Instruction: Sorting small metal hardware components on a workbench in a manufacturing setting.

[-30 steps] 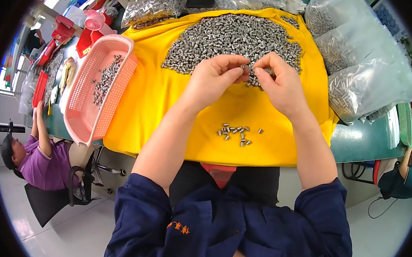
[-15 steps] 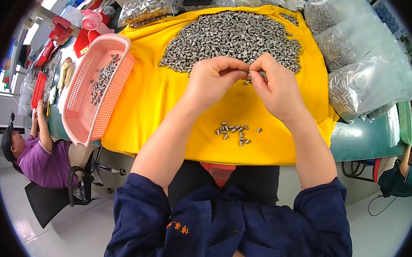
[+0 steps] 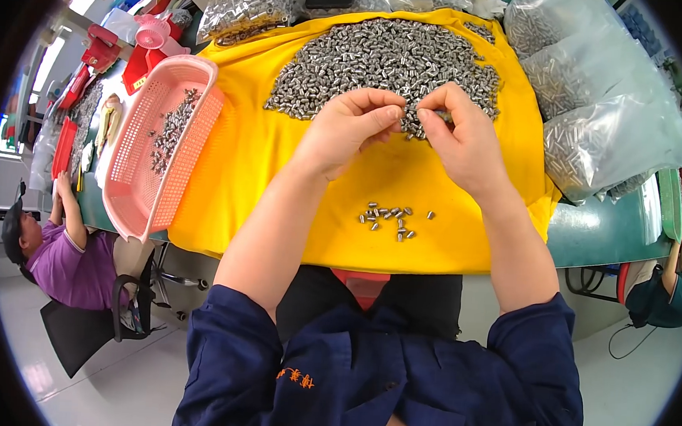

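A big heap of small silver metal cylinders (image 3: 388, 57) lies on a yellow cloth (image 3: 243, 169) spread over the table. My left hand (image 3: 349, 128) and my right hand (image 3: 461, 134) meet at the heap's near edge, fingertips pinched together on small metal pieces; the pieces themselves are mostly hidden by my fingers. A small separate cluster of the same cylinders (image 3: 391, 219) lies on the cloth below my hands, near the table's front edge.
A pink perforated basket (image 3: 138, 179) with several metal pieces sits at the cloth's left edge. Clear plastic bags of metal parts (image 3: 615, 135) pile up at the right and far side. A seated person in purple (image 3: 61, 256) works at the left; another person (image 3: 660, 295) at the right.
Both hands stay together at the near edge of the heap, with only slight finger movement. The small cluster on the cloth has not visibly changed.
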The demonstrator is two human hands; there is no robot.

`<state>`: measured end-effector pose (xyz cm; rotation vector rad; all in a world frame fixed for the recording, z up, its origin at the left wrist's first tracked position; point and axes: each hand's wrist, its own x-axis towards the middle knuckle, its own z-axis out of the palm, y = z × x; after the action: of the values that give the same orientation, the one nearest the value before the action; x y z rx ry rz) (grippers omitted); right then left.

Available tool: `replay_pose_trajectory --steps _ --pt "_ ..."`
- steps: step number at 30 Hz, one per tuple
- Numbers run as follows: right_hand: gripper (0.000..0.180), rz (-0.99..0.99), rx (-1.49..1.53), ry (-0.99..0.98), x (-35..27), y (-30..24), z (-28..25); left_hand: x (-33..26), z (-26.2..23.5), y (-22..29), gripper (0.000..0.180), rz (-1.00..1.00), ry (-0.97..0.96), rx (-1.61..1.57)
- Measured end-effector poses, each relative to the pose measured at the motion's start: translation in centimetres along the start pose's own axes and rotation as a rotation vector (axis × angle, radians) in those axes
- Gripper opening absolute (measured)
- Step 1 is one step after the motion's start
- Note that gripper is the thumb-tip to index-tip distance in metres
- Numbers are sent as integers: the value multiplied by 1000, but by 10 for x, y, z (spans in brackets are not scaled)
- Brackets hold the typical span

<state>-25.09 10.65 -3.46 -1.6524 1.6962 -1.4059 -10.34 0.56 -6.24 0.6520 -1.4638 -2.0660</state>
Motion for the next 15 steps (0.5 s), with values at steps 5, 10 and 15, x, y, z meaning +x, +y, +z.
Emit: replay_pose_trajectory --steps 5,10,15 --pt "7 15 114 -5 0 2 2 -1 3 0 12 -82 -115 -418" --pt "8 7 113 -19 0 4 1 -1 4 0 12 -65 -109 -418" --pt "7 -12 86 -16 0 2 1 -2 7 0 11 -46 -94 -377"
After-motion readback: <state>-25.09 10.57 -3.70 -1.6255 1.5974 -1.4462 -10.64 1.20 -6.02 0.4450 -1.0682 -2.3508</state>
